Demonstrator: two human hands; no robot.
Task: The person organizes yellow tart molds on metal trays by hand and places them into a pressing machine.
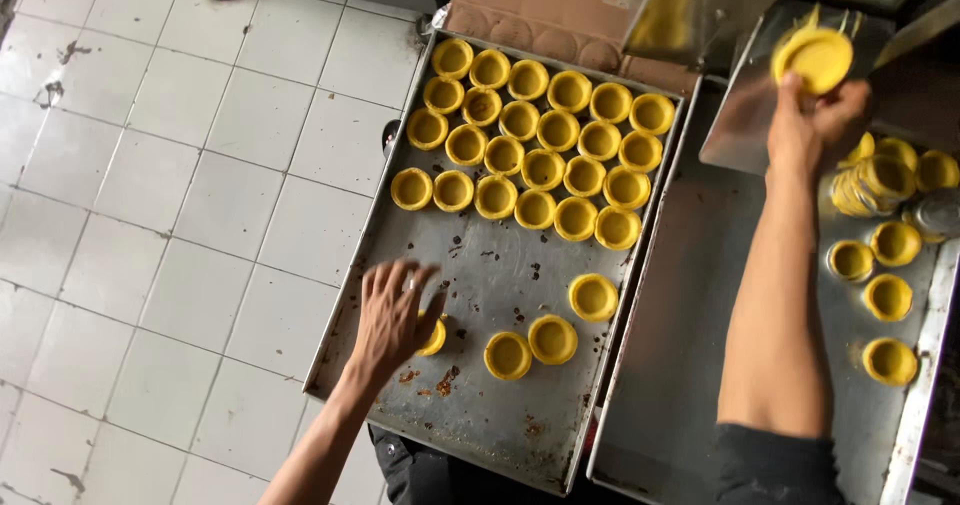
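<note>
left hand [392, 315] near tray [345, 310] edge

The left hand [392, 315] is lying flat on a metal tray [480, 405], covering a yellow pastry cup [432, 337]. 3 loose cups [552, 338] are sitting just beside it, with rows of cups [535, 145] filling the far end. The right hand [815, 115] is holding up 1 yellow cup [813, 60] over a second tray [680, 345], near a stack of cups [868, 185].
</note>
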